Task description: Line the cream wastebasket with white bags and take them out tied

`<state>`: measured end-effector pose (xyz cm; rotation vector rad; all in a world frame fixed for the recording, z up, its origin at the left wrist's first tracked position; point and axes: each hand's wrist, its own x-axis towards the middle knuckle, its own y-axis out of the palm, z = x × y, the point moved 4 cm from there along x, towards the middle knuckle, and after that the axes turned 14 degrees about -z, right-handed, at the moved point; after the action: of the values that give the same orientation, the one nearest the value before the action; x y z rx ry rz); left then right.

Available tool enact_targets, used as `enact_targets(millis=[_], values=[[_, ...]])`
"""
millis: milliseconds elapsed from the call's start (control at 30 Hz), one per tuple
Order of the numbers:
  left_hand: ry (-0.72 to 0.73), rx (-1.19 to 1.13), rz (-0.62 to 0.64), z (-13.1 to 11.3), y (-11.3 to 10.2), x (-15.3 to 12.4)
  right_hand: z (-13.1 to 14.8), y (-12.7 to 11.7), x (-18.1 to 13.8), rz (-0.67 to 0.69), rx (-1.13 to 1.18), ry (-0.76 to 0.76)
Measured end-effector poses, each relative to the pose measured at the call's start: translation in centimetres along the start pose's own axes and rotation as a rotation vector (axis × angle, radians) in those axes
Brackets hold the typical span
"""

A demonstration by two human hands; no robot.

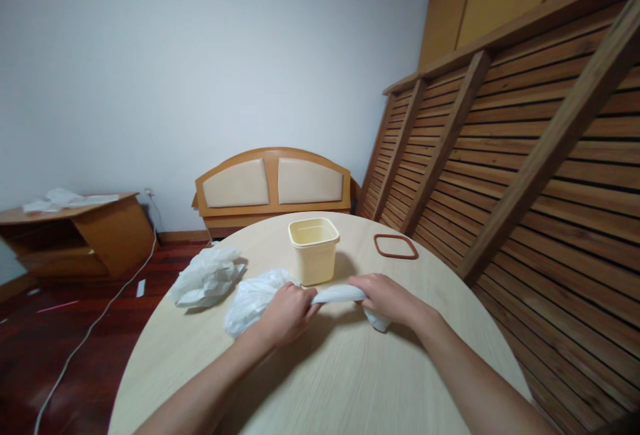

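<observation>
Stretched between my two hands is a white plastic bag (340, 294), gathered into a narrow strip. My left hand (289, 314) is closed round one end, and bunched white plastic (245, 305) spreads out beside and behind it; whether that is the same bag I cannot tell. The other end is gripped by my right hand (387, 296), with a short tail hanging below the fingers. Just behind the strip stands an open, pale yellow square bin (316, 258), upright. A reddish-brown rounded frame (395, 246) lies flat to the right of the bin.
Another crumpled white plastic bag (207, 278) lies at the left edge of the round table (350, 382). Behind are a headboard (273, 185) and a low cabinet (110, 235) with papers on top. A slatted wooden panel (500, 142) leans along the right side. A cable (95, 322) crosses the floor.
</observation>
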<state>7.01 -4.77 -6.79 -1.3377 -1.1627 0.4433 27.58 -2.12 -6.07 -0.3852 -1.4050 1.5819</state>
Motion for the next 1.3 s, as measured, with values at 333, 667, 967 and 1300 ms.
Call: enact_targets(millis=[333, 667, 967, 1300], values=[[-0.154, -0.453, -0.039, 1.3, -0.6, 0.2, -1.0, 0.4, 0.3, -0.076, 0.092, -0.02], [0.031, -0.307, -0.223, -1.1, -0.9, -0.8, 1.6, 0.3, 0.3, -0.092, -0.035, -0.056], [-0.023, -0.216, 0.057, -0.8, -0.2, -0.8, 1.5, -0.3, 0.2, -0.073, 0.002, -0.135], [-0.121, -0.497, 0.084, -0.9, -1.2, -0.4, 0.7, -0.6, 0.3, -0.045, -0.037, -0.083]])
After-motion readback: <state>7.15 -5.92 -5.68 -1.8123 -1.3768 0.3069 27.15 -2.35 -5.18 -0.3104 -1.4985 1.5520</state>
